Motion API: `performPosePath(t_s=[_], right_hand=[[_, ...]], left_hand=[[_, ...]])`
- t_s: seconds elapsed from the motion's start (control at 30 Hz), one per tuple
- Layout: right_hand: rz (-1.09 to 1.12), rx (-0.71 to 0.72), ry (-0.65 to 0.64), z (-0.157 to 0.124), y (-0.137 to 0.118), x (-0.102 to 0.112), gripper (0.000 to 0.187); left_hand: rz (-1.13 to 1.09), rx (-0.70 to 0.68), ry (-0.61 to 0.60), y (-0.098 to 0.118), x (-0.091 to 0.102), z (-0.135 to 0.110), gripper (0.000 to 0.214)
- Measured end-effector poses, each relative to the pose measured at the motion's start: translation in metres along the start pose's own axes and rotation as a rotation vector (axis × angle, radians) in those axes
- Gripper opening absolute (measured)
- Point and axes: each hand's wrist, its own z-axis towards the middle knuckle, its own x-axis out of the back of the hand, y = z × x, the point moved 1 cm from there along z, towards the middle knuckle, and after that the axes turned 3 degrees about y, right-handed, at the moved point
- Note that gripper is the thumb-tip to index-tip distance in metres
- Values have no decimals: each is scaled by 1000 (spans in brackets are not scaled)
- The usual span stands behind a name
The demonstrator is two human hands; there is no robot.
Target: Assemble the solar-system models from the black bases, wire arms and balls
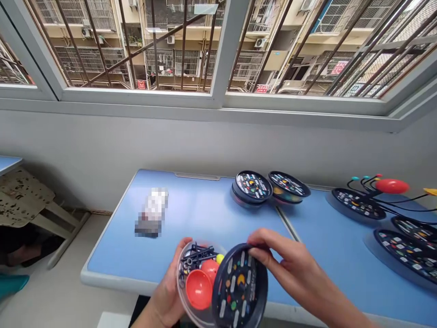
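Observation:
My left hand (167,298) cradles a round clear plastic case (183,278) from below, just above the near edge of the blue table. Inside lie a red half-sphere (198,289), a second red piece (210,269), a small yellow ball (220,258) and a tangle of black rods (198,255). My right hand (283,259) grips the top rim of a round black lid (239,291) printed with coloured planets. The lid stands tilted against the front of the case and hides part of its contents.
Two round black-lidded cases (252,189) (288,187) stand at the back of the blue table (112,237). A built model with a red ball (392,186) stands at the right, beside black discs (408,255). A pixelated white object (152,212) lies left. Barred windows (136,45) run behind.

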Motion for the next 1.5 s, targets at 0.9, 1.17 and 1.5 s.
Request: performPosePath(t_s=[0.9,1.17,1.5], right_hand=[[254,-433,360,25,104,-58,19],[90,-372,303,19,124,-69,12],[-57,139,-77,11,33,-75,15]], left_hand=[[1186,-433,471,26,32,38,37],[1457,-548,295,48,15,20,26],[1369,-506,245,39,0,18,12]])
